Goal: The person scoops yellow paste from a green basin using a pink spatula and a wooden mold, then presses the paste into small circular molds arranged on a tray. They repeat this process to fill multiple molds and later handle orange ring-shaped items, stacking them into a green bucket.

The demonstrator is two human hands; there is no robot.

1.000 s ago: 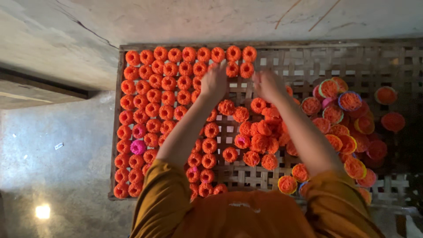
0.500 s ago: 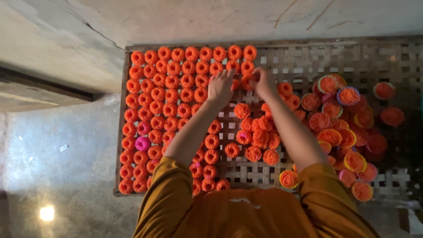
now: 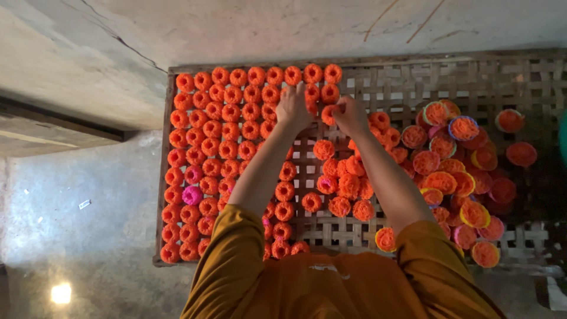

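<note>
I see a woven lattice tray (image 3: 413, 80) of flat strips in a wooden frame, resting on a grey concrete floor (image 3: 88, 236). On its left part, orange round cups (image 3: 221, 127) stand in tight rows, touching, with one pink cup (image 3: 191, 195) among them near the left edge. Mid-tray, loose orange cups (image 3: 345, 183) lie scattered. On the right, a heap of larger orange pieces (image 3: 460, 177) overlaps; bare lattice shows along the far side.

A small craft workshop, probably a home-based one: a bare concrete floor (image 3: 88, 236) on the left, a cracked plaster wall (image 3: 266, 29) on the far side, and a woven bamboo tray (image 3: 449, 82) filled with rows of orange tufted pieces (image 3: 230, 112).
</note>
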